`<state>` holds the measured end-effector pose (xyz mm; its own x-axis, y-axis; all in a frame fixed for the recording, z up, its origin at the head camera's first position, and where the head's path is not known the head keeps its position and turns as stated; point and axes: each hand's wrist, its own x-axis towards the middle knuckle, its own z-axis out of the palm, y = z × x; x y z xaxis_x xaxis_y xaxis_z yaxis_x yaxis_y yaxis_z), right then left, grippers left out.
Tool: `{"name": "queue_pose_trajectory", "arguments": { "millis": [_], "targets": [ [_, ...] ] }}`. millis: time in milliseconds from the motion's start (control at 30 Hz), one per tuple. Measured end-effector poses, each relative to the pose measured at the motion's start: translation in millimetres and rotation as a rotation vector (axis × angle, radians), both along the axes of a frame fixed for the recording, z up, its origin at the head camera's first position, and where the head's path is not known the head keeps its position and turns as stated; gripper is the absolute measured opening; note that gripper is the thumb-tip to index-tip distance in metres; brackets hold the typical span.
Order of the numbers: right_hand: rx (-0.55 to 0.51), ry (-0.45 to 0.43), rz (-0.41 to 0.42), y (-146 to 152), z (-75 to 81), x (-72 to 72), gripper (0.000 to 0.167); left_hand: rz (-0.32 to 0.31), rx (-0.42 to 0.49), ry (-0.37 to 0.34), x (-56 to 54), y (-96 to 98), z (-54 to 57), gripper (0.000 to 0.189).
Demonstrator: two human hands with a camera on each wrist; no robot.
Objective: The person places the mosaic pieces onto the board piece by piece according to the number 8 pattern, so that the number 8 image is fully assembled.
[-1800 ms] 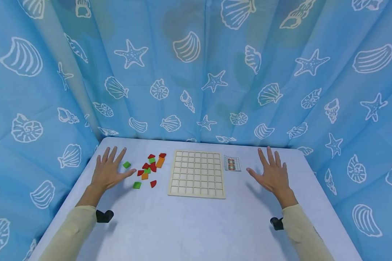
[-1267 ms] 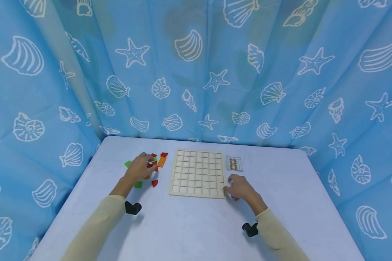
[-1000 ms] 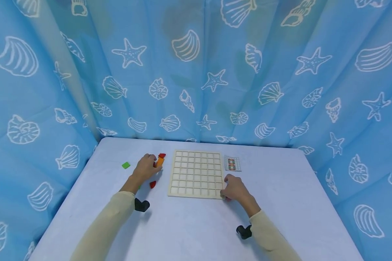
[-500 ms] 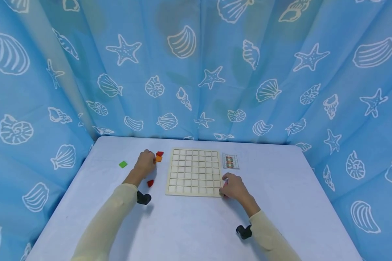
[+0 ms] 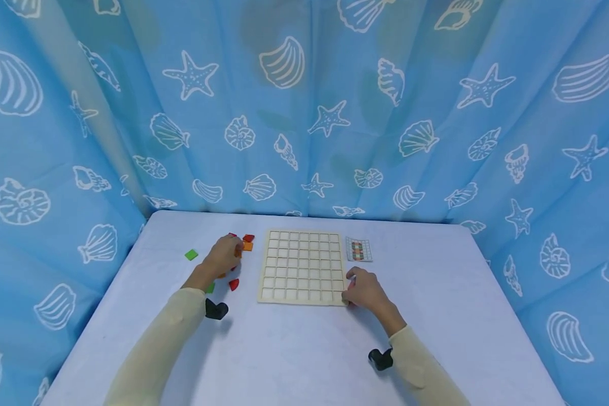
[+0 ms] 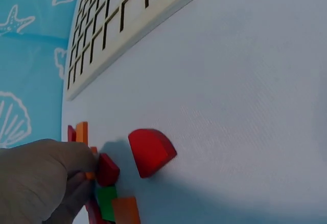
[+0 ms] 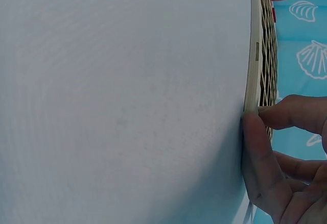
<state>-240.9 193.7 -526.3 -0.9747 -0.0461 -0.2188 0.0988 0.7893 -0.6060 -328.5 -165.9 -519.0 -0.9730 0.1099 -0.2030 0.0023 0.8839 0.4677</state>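
Note:
My left hand (image 5: 223, 252) pinches an orange square tile (image 6: 90, 175) among the loose pieces left of the board. Beside its fingers in the left wrist view are a red piece (image 6: 108, 170), a green tile (image 6: 107, 202) and another orange tile (image 6: 126, 210); the hand hides part of the pile. A red quarter-round piece (image 6: 150, 151) lies apart from them. The pale wooden grid board (image 5: 303, 300) rests flat, its cells bare. At its near right corner my right hand (image 5: 366, 290) grips the edge between thumb and fingers, plainly seen in the right wrist view.
A small printed pattern card (image 5: 358, 249) lies right of the board. One green tile (image 5: 191, 255) sits alone at the left. Behind the pile are another orange tile (image 5: 247, 246) and a red piece (image 5: 249, 238). A blue shell-print curtain (image 5: 284, 141) surrounds the white table (image 5: 304, 355).
Both hands came inward from an open spread. The right hand took hold of the board's corner. The left reached into the pieces and drew one orange tile away from the other, slightly nearer and left.

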Motion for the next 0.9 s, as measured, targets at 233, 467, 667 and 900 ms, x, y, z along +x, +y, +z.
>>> {"name": "queue_pose_trajectory", "arguments": {
  "millis": [233,467,667,900],
  "targets": [
    [-0.014,-0.004,-0.002,2,-0.6,-1.4,0.050,-0.014,0.014,0.011,-4.3,-6.4,-2.4,0.044],
    [-0.028,-0.021,-0.006,2,-3.5,-2.4,0.051,-0.067,0.026,0.105,-10.9,13.7,6.0,0.045],
    [-0.022,0.048,-0.014,0,-2.0,-6.2,0.054,-0.194,0.025,0.216,-13.9,45.4,10.3,0.043],
    [-0.088,0.158,-0.036,-1,-6.5,-9.7,0.066,-0.257,0.040,0.214,-15.8,71.7,-0.8,0.041]
  ]
}}
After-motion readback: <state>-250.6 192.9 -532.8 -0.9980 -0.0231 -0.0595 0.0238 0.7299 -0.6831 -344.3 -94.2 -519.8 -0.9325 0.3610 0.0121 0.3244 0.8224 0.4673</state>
